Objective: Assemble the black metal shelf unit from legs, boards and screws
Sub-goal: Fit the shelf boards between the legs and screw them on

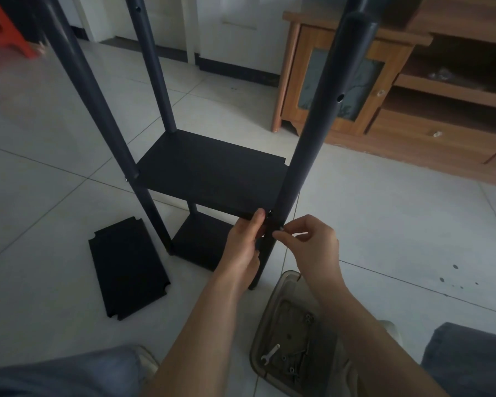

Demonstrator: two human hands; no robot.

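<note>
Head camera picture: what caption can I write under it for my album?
Left hand steadies the black metal shelf board while the right hand pinches a small screw at the dark round leg.

Both bare forearms reach forward and up toward the near right leg (307,156) of the shelf frame. The left hand (245,245) sits just left of that leg, thumb raised along its side and fingers wrapped behind, out of sight. The right hand (312,242) is just right of the leg, fingers curled, its thumb and forefinger pinching a small screw (281,228) against the leg's side.
</note>
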